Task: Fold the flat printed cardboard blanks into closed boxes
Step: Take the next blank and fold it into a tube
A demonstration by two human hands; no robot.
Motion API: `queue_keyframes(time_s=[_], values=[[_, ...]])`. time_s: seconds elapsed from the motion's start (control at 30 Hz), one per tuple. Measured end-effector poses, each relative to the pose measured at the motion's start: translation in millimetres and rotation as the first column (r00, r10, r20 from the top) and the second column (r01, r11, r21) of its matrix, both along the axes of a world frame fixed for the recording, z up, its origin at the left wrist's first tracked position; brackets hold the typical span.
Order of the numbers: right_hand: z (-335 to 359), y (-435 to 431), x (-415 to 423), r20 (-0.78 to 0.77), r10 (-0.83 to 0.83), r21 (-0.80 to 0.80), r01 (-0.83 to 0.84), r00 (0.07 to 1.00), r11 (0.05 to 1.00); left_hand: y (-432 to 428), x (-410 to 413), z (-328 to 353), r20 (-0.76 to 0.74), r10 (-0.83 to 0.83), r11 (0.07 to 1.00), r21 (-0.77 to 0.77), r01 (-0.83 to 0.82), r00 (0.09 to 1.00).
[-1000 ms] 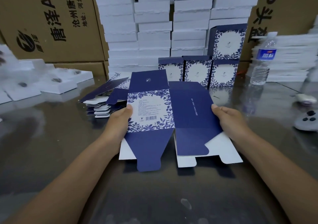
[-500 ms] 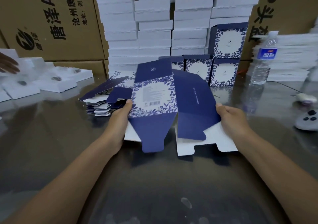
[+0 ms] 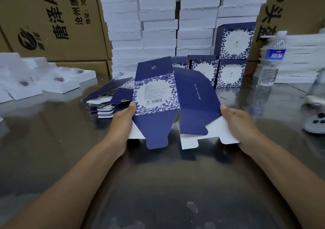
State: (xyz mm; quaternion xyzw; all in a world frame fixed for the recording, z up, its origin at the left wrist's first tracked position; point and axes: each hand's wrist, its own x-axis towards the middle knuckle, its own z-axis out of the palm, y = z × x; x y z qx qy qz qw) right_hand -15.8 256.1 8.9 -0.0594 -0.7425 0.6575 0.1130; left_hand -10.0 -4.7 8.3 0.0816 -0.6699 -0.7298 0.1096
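Observation:
A blue and white printed cardboard blank [image 3: 175, 102] is lifted off the table in front of me, its middle crease raised like a ridge. My left hand [image 3: 123, 118] grips its left edge beside the floral panel with the barcode. My right hand [image 3: 235, 121] grips its right edge by the plain blue panel. Blue and white flaps hang down toward me. A stack of flat blanks [image 3: 107, 102] lies just left, behind my left hand. Several folded boxes [image 3: 230, 74] stand behind the blank.
The table [image 3: 167, 184] is shiny metal. Tall stacks of white boxes [image 3: 158, 17] and brown cartons [image 3: 52, 21] line the back. White foam inserts [image 3: 44, 81] lie at the left. A water bottle [image 3: 270, 60], more white stacks and a white controller [image 3: 316, 123] are at the right.
Both hands have raised the blank off the table and tilted it up. Its two panels bend at the middle crease, where before it lay flat.

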Motion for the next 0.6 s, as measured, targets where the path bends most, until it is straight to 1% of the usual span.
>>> queue_keyframes(time_s=[0.13, 0.27, 0.33, 0.37, 0.4, 0.47, 0.5, 0.53, 0.6], values=[[0.0, -0.4, 0.3, -0.003, -0.03, -0.004, 0.03, 1.0, 1.0, 1.8, 0.0, 3.1, 0.014, -0.039, 0.999, 0.027, 0.039, 0.999], [0.6, 0.6, 0.1, -0.003, -0.057, -0.024, 0.057, 0.998, 0.998, 2.8, 2.0, 0.1, -0.001, -0.096, 0.992, -0.08, 0.095, 0.995], [-0.1, 0.9, -0.6, 0.005, -0.049, 0.001, 0.049, 0.999, 0.999, 1.8, 2.8, 0.3, -0.01, -0.1, 0.994, -0.049, 0.1, 0.995], [-2.0, 0.3, -1.4, -0.006, -0.051, 0.035, 0.051, 0.999, 0.998, 1.1, 3.4, 1.4, -0.017, -0.109, 0.994, -0.006, 0.109, 0.994], [-4.8, -0.4, -3.1, -0.036, -0.064, 0.106, 0.068, 0.997, 0.992, 0.3, 4.2, 2.3, -0.022, -0.12, 0.992, 0.033, 0.121, 0.993], [-9.5, -2.5, -3.8, -0.139, -0.105, 0.32, 0.145, 0.985, 0.936, -1.5, 5.3, 3.9, -0.018, -0.139, 0.988, 0.072, 0.14, 0.99], [-11.2, -4.3, -2.8, -0.189, -0.107, 0.415, 0.178, 0.976, 0.892, -1.9, 5.4, 3.9, -0.014, -0.145, 0.987, 0.068, 0.145, 0.989], [-12.5, -6.1, -1.3, -0.219, -0.09, 0.476, 0.187, 0.971, 0.86, -1.5, 5.0, 3.4, -0.008, -0.146, 0.988, 0.048, 0.146, 0.989], [-15.4, -6.5, -0.4, -0.244, -0.033, 0.537, 0.164, 0.969, 0.827, 0.8, 3.9, 1.9, 0.018, -0.134, 0.99, -0.032, 0.134, 0.991]])
